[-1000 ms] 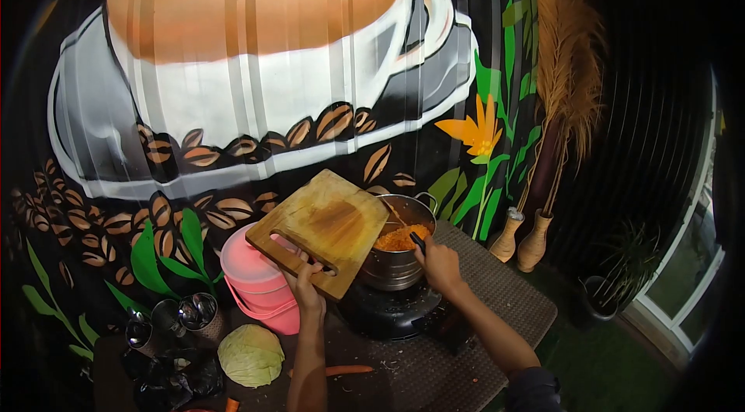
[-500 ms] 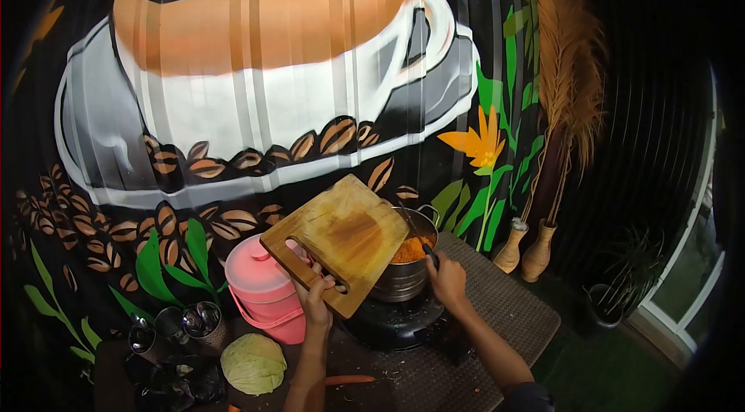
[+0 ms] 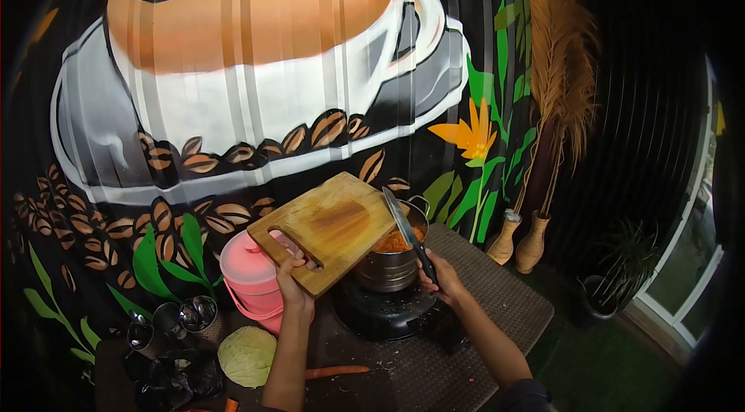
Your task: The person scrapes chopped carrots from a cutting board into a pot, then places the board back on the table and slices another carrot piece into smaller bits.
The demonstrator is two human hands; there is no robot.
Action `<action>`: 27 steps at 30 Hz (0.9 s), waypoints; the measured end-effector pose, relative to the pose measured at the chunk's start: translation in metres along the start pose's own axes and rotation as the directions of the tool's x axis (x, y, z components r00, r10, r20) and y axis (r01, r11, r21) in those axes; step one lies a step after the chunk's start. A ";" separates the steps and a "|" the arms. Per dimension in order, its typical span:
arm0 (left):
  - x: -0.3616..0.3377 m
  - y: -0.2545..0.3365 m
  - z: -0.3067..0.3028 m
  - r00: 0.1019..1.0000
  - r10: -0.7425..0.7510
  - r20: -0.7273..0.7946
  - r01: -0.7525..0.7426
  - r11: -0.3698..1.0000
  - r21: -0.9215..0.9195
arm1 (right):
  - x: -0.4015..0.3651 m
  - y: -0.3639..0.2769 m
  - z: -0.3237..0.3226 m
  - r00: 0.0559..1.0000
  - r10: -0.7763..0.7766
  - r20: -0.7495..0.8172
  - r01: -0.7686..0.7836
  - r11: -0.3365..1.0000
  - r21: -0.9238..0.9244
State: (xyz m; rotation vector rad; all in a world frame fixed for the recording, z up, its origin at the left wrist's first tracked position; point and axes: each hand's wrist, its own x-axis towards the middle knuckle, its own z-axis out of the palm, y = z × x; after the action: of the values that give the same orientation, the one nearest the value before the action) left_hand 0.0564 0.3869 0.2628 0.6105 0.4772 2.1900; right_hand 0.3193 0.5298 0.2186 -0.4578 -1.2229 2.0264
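My left hand (image 3: 296,280) grips the wooden cutting board (image 3: 334,230) through its handle slot. The board is tilted, its far right corner over the edge of a metal pot (image 3: 386,276). Its upper face is stained, with no food visible on it. In my right hand (image 3: 444,280) is a knife (image 3: 403,223), held by its black handle with the blade pointing up and left, beside the board's right edge. Orange shreds (image 3: 397,241), which look like grated carrot, lie inside the pot. The pot stands on a black stove (image 3: 372,319).
A pink lidded container (image 3: 247,276) stands left of the board. Nearer are a cabbage (image 3: 247,356), a carrot (image 3: 337,372) and cups of cutlery (image 3: 200,314). Small scraps dot the woven tabletop (image 3: 497,299). Vases (image 3: 532,245) with dried plumes stand beyond the table's right edge.
The knife has come up from the pot, its blade now raised beside the board. The board has turned and now lies flatter, its handle end further left. The view has shifted slightly.
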 end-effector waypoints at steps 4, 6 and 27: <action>0.012 0.003 -0.012 1.000 -0.007 0.008 0.007 1.000 -0.006 | -0.039 0.011 -0.030 0.999 0.006 -0.038 -0.012 0.984 -0.179; 0.015 0.004 -0.018 1.000 -0.027 -0.015 0.027 1.000 -0.016 | -0.056 0.011 -0.041 0.982 -0.031 -0.184 -0.042 0.925 -0.379; -0.150 0.068 -0.122 0.803 -0.461 0.378 0.540 0.831 -0.133 | -0.223 0.081 0.055 0.936 -0.223 -0.271 0.187 0.971 -0.152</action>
State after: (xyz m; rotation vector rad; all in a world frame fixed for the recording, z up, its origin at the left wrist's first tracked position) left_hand 0.0319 0.2117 0.1588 0.6209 0.1649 1.5610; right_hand 0.4059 0.3091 0.1615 -0.6322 -1.1673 1.6484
